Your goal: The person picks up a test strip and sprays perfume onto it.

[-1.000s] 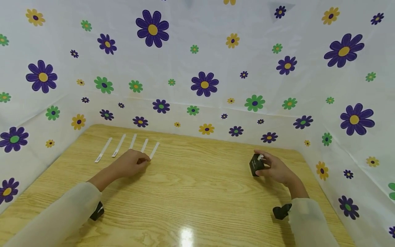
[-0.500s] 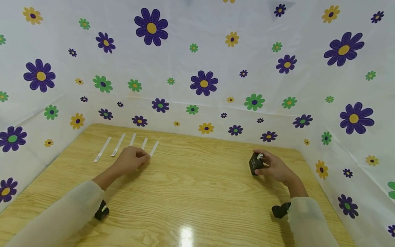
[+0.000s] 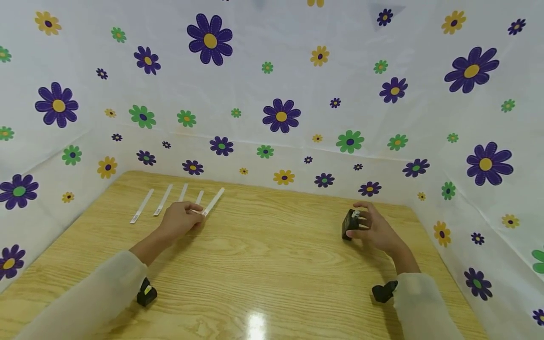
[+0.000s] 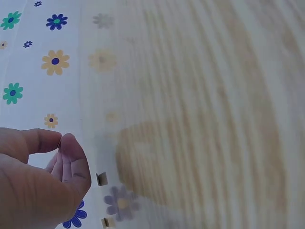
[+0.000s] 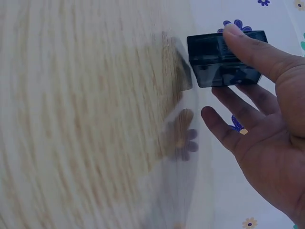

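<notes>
At the left, my left hand (image 3: 180,222) pinches the near end of a white paper test strip (image 3: 215,201) between thumb and fingertips. In the left wrist view the pinching fingertips (image 4: 69,145) show, but the strip is barely visible. On the right side of the table, my right hand (image 3: 378,231) holds a black perfume bottle (image 3: 350,225) with a silver spray nozzle (image 3: 356,214). Its thumb lies on one face and some fingers lie behind, as the right wrist view shows, with the bottle's dark glossy underside (image 5: 209,74) in sight.
Several more white strips, among them the leftmost strip (image 3: 142,206), lie in a row at the back left, some partly behind my left hand. A flower-printed cloth (image 3: 255,85) walls the wooden table (image 3: 263,255) at the back and sides. Black wrist cameras (image 3: 147,293) hang below both sleeves.
The pinched strip's far end has swung right and away from the row. The perfume bottle has turned slightly in my right hand, showing a narrower side.
</notes>
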A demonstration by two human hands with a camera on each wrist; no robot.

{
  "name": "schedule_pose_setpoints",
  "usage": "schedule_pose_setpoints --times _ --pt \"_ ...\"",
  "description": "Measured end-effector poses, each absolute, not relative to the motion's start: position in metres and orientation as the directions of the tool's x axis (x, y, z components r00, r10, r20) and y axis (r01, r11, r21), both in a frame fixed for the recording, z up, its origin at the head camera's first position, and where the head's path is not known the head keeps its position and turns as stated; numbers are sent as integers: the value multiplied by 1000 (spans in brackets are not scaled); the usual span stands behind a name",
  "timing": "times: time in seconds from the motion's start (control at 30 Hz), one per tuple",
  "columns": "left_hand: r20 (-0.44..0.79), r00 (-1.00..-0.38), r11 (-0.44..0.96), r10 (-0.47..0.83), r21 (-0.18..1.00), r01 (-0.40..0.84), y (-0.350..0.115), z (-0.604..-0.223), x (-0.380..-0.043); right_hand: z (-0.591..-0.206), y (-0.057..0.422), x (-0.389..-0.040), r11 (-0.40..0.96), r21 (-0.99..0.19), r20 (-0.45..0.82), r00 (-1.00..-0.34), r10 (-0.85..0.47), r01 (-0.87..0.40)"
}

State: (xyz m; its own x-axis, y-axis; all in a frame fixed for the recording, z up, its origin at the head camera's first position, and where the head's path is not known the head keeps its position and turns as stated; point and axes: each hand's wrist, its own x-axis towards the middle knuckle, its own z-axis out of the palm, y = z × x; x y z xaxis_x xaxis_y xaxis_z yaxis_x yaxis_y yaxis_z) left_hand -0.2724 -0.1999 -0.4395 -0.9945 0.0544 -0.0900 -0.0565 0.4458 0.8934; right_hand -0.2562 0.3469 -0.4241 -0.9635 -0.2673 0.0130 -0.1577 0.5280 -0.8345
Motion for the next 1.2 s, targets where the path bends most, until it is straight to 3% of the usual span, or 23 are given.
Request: schedule_pose_setpoints --times 0.57,0.87,1.2 --pt "-121 -993 165 -2 979 -120 -171 -429 -275 -409 329 -259 544 -769 235 -940 -248 -336" --pt "-137 -991 -16 -11 990 -137 -150 -430 -282 -391 299 -256 571 -734 291 -930 -225 -368" --pt "-129 -991 -127 -43 984 -122 -124 -422 -283 -388 263 -259 556 -715 327 -905 -271 -425"
